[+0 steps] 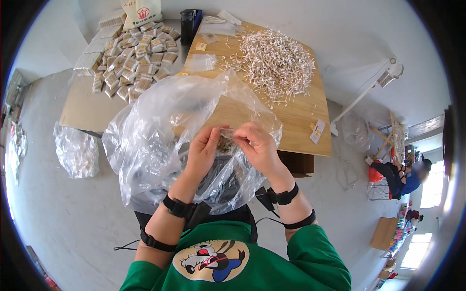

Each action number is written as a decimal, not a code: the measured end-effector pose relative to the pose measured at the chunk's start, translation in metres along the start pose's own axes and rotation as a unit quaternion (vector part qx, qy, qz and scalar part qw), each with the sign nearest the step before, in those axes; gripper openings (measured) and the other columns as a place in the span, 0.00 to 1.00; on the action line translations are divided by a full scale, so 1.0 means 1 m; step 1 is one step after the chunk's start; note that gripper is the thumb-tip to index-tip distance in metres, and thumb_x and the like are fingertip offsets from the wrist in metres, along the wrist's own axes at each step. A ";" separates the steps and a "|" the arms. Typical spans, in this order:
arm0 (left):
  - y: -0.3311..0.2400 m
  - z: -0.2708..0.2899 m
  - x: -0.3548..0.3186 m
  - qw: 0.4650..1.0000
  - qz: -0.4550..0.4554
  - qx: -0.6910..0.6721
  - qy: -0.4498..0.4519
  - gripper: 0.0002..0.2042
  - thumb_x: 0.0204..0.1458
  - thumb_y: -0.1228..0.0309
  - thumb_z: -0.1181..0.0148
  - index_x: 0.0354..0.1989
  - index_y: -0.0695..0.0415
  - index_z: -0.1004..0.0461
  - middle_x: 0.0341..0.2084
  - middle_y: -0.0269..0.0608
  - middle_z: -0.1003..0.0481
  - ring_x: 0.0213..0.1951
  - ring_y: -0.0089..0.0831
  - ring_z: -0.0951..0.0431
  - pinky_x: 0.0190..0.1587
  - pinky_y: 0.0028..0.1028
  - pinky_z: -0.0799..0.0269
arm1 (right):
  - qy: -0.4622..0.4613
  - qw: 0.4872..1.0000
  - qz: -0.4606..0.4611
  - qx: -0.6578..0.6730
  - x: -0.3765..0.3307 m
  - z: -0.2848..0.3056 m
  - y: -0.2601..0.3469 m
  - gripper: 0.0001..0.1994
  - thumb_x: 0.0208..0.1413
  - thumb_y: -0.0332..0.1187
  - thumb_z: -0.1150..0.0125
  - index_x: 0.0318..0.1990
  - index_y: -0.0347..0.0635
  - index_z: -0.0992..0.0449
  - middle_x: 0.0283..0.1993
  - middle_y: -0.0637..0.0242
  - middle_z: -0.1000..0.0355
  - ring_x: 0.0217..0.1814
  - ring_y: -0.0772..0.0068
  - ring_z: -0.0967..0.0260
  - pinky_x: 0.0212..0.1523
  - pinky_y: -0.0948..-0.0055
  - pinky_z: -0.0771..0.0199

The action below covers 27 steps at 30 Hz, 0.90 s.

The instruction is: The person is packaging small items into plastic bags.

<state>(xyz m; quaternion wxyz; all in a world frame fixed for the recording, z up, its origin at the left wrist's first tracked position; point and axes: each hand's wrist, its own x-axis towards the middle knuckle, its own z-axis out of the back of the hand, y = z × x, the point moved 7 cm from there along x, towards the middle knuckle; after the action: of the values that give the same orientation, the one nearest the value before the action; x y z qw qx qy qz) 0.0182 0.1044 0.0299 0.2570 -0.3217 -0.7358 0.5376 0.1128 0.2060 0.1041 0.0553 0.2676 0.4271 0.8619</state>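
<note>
Between both hands, above my lap, is a small clear plastic bag (225, 139) with brownish contents I cannot make out well. My left hand (203, 151) grips its left side, thumb pressed against the fingers. My right hand (256, 147) pinches its upper right edge with thumb and forefinger. A large clear plastic bag (145, 145) spreads over my lap and the table's near edge, under and around both hands. Beyond them, a heap of loose cotton swabs (281, 65) lies on the wooden table (296, 131).
Many filled swab packets (131, 63) are piled on the far left table, beside a white sack (141, 12) and a dark bottle (187, 26). Flat clear bags (200, 63) lie near the heap. A stuffed clear bag (76, 151) stands on the floor. Another person (407, 178) sits far right.
</note>
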 end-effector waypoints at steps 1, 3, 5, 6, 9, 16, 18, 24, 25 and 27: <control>0.003 0.000 0.001 1.000 -0.015 0.027 0.006 0.15 0.65 0.64 0.55 0.48 0.63 0.26 0.37 0.33 0.24 0.40 0.18 0.28 0.45 0.19 0.34 | -0.001 1.000 0.001 0.000 0.000 -0.003 -0.004 0.07 0.50 0.19 0.38 0.37 0.39 0.26 0.36 0.66 0.31 0.35 0.74 0.31 0.33 0.77 0.31; 0.008 0.001 0.003 0.999 -0.030 0.039 0.006 0.16 0.65 0.64 0.55 0.50 0.62 0.28 0.38 0.33 0.24 0.40 0.19 0.29 0.45 0.20 0.34 | 0.012 0.999 -0.013 -0.033 -0.002 -0.011 -0.015 0.07 0.49 0.19 0.37 0.36 0.39 0.26 0.37 0.64 0.31 0.33 0.70 0.31 0.33 0.76 0.31; 0.016 0.004 0.002 0.998 -0.045 0.051 0.007 0.16 0.65 0.64 0.55 0.52 0.62 0.29 0.39 0.34 0.25 0.41 0.20 0.29 0.45 0.21 0.34 | 0.007 0.999 -0.028 -0.020 -0.005 -0.014 -0.026 0.06 0.49 0.20 0.37 0.35 0.39 0.26 0.38 0.64 0.31 0.33 0.69 0.31 0.33 0.76 0.30; 0.019 0.009 0.000 0.995 -0.051 0.079 -0.019 0.17 0.65 0.63 0.55 0.53 0.62 0.30 0.41 0.35 0.25 0.42 0.21 0.30 0.47 0.22 0.34 | 0.005 0.999 -0.043 -0.007 -0.004 -0.015 -0.035 0.06 0.50 0.21 0.37 0.34 0.39 0.25 0.38 0.63 0.31 0.33 0.69 0.31 0.33 0.75 0.30; 0.032 0.022 0.003 0.989 -0.042 0.131 -0.046 0.17 0.64 0.63 0.54 0.55 0.62 0.32 0.44 0.38 0.26 0.44 0.23 0.30 0.48 0.23 0.35 | 0.005 0.996 -0.071 -0.050 -0.004 -0.018 -0.062 0.05 0.50 0.22 0.38 0.34 0.39 0.25 0.38 0.63 0.31 0.33 0.67 0.30 0.33 0.74 0.30; 0.044 0.024 0.012 0.967 -0.001 0.254 -0.026 0.18 0.60 0.69 0.47 0.57 0.63 0.34 0.52 0.36 0.30 0.53 0.24 0.33 0.56 0.24 0.39 | 0.018 0.990 -0.087 -0.108 -0.004 -0.025 -0.095 0.04 0.49 0.22 0.37 0.33 0.38 0.25 0.37 0.62 0.30 0.33 0.65 0.29 0.31 0.72 0.30; 0.038 0.022 0.016 0.969 -0.003 0.246 -0.027 0.17 0.59 0.70 0.45 0.55 0.63 0.32 0.49 0.35 0.28 0.49 0.22 0.31 0.52 0.23 0.37 | -0.002 0.996 -0.067 -0.067 -0.002 -0.026 -0.084 0.04 0.47 0.24 0.37 0.31 0.38 0.25 0.33 0.61 0.29 0.33 0.56 0.29 0.32 0.65 0.30; 0.055 0.022 0.020 0.994 0.094 0.047 0.022 0.06 0.57 0.74 0.43 0.41 0.61 0.26 0.32 0.28 0.26 0.34 0.15 0.29 0.37 0.17 0.35 | 0.040 0.989 -0.137 -0.029 0.000 -0.017 -0.064 0.05 0.48 0.25 0.36 0.31 0.37 0.26 0.30 0.62 0.28 0.33 0.64 0.28 0.32 0.69 0.29; 0.051 0.020 0.020 0.995 0.093 0.043 0.011 0.04 0.57 0.74 0.42 0.38 0.60 0.26 0.28 0.26 0.26 0.31 0.13 0.30 0.34 0.16 0.36 | 0.030 0.988 -0.144 -0.036 -0.001 -0.015 -0.063 0.05 0.48 0.25 0.36 0.31 0.37 0.26 0.30 0.62 0.28 0.33 0.64 0.28 0.32 0.69 0.29; 0.043 0.016 0.018 0.994 0.104 0.018 0.008 0.04 0.55 0.75 0.40 0.36 0.61 0.25 0.27 0.27 0.25 0.30 0.14 0.29 0.34 0.16 0.34 | -0.016 0.970 -0.227 0.089 -0.007 -0.016 -0.072 0.06 0.50 0.27 0.36 0.33 0.36 0.26 0.31 0.64 0.26 0.33 0.73 0.28 0.33 0.73 0.29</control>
<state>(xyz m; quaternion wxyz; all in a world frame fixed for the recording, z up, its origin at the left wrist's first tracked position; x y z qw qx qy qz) 0.0031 0.1166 -0.0157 0.2117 -0.3960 -0.6863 0.5721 0.1013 0.2380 0.0384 0.2323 0.1815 0.5507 0.7809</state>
